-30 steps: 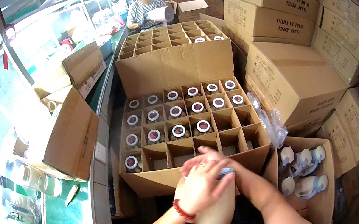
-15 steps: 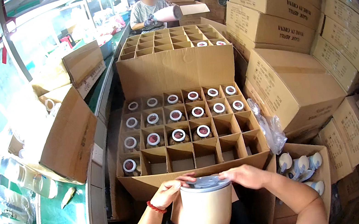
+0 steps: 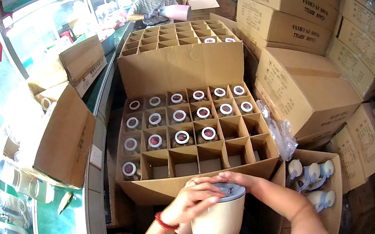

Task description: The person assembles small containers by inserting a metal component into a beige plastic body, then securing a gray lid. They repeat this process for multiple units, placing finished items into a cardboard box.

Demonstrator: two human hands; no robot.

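A cream flask (image 3: 218,224) with a grey rim and grey inset top (image 3: 231,191) stands nearly upright against my lap, narrowing downward. My left hand (image 3: 200,197), with a red beaded bracelet (image 3: 165,221) at the wrist, grips the near left of the rim, its fingers reaching across the top. My right hand (image 3: 238,180) curls round the far right side of the rim; part of its fingers is hidden behind the left hand and the flask. Just beyond them is a divided cardboard box (image 3: 192,180) whose cells hold several glass flask liners (image 3: 182,138) with white rings.
Right of my lap, a carton (image 3: 332,160) holds pale blue-and-cream parts (image 3: 312,172). Tall carton stacks (image 3: 306,84) rise on the right. On the left, a green bench (image 3: 62,232) bears an opened carton (image 3: 62,140) and bagged parts. A person (image 3: 160,6) holds a pink flask (image 3: 175,12) ahead.
My left hand has moved right, farther over the flask's top, and my right hand has shifted left behind the rim. The flask's top now tilts slightly rightward. The view has shifted slightly.
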